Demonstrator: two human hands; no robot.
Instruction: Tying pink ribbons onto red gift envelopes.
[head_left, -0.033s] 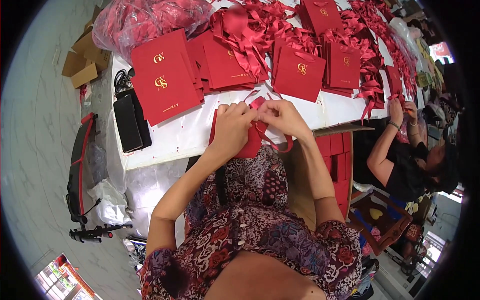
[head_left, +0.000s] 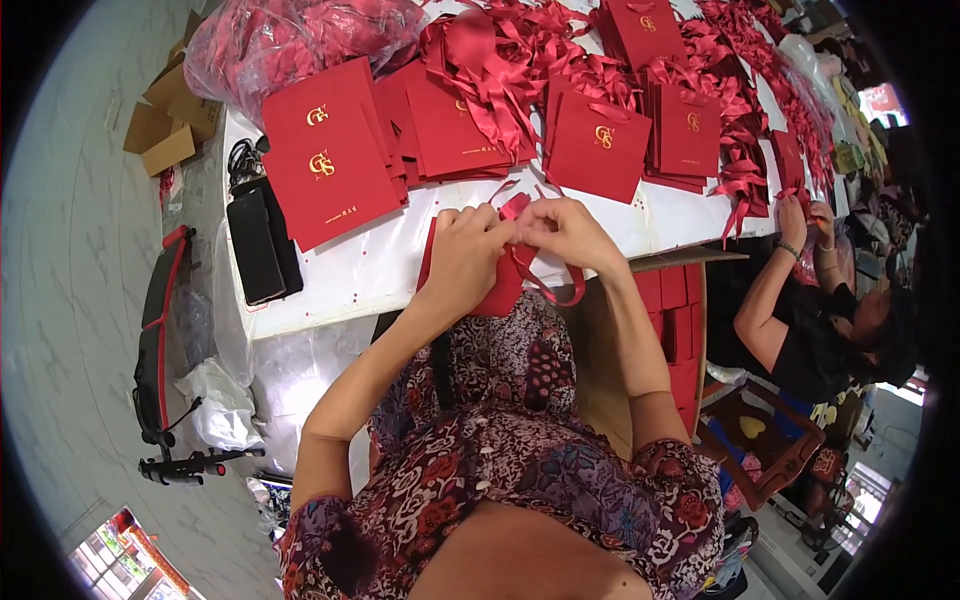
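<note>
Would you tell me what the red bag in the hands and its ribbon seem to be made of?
The red bag looks like matte card paper: flat, stiff and creased. Its ribbon seems satin fabric, since it loops limply and shines slightly.

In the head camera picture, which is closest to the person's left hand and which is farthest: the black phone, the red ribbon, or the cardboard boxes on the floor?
From the left hand:
1. Red ribbon, right at the fingertips, touching.
2. Black phone, off to the left, at the white table's left edge.
3. Cardboard boxes, farthest, on the floor beyond the table's far left corner.
</note>
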